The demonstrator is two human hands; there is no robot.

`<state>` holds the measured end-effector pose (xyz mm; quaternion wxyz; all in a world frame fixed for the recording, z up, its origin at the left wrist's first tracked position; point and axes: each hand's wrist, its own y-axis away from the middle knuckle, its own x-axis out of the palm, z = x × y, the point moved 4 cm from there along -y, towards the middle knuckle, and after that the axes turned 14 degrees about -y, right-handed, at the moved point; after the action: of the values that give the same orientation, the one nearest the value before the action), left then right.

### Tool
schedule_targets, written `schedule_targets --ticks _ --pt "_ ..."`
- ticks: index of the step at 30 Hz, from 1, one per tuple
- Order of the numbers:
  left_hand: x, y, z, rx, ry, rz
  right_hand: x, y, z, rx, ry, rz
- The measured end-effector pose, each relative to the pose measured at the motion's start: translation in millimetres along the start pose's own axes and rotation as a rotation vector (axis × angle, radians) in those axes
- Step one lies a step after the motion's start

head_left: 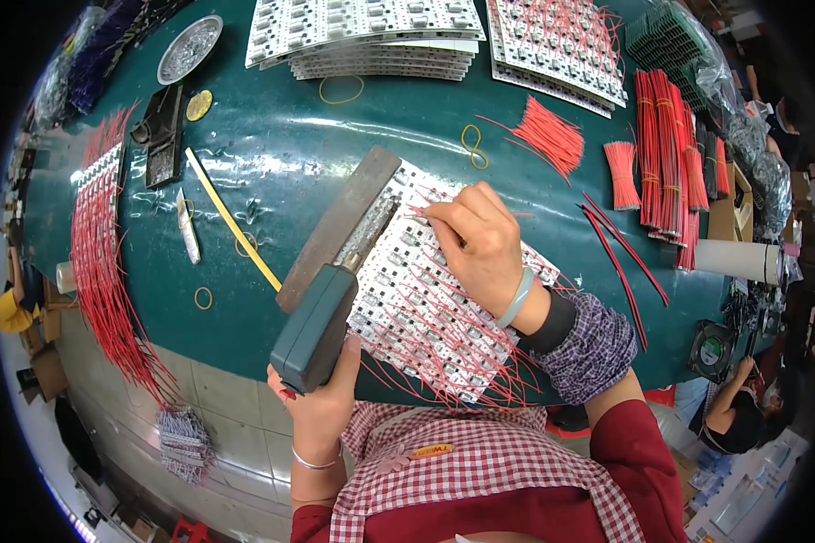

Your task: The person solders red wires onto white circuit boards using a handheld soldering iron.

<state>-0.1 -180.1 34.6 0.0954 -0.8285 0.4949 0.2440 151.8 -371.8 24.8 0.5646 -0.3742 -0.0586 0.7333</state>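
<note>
My left hand (321, 412) grips a green soldering gun (315, 312) by its handle. The gun's metal tip reaches over the upper left part of a white circuit board (385, 271). Fingertips of my right hand (482, 242) are pinched on a thin red wire (420, 210) near the board's top corner. Many red wires (444, 348) stand out from the board and trail past its lower edge. A heavy brown bar (335, 226) lies along the board's left side. My right fingers partly hide the wire's end.
Stacked white boards (362, 23) and a wired board (557, 50) sit at the back. Red wire bundles (666, 154) lie right. At left are a metal dish (190, 50), black stand (160, 136), knife (188, 226), yellow strip (231, 217) and a wired board (100, 208) overhanging the table.
</note>
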Motion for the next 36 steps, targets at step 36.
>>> schedule_targets --ticks 36 --pt "-1 -7 -10 0.01 0.019 0.054 20 10 20 -0.172 0.239 0.171"
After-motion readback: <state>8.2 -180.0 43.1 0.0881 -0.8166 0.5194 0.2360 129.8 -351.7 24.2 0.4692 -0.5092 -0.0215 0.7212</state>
